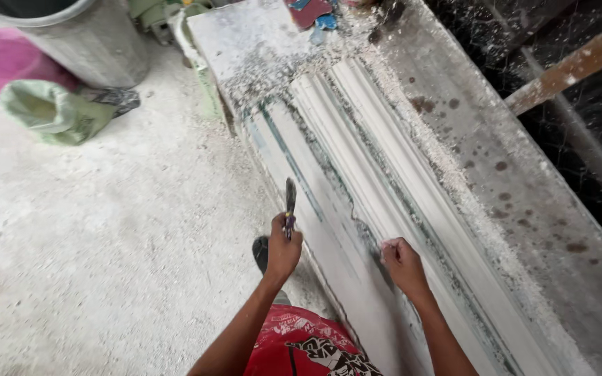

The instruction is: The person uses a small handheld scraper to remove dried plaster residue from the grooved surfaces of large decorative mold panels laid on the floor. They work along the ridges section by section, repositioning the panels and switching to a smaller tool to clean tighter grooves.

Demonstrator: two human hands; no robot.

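Observation:
A long white plaster moulding [357, 146] with ridged profile lies along a dusty workbench [496, 181]. My left hand [283, 247] is closed around the handle of a narrow scraper tool [290, 202], its blade pointing up, held just left of the moulding's near edge. My right hand [402, 261] is closed with its fingertips pressed on the moulding's surface near a dark line; whether it holds something small is hidden.
A grey bucket [85, 35], a pale green sack [53, 108] and a pink bag [5, 63] sit on the dusty concrete floor at upper left. A wooden bar [573, 66] crosses dark netting at upper right. White crumbs cover the bench top.

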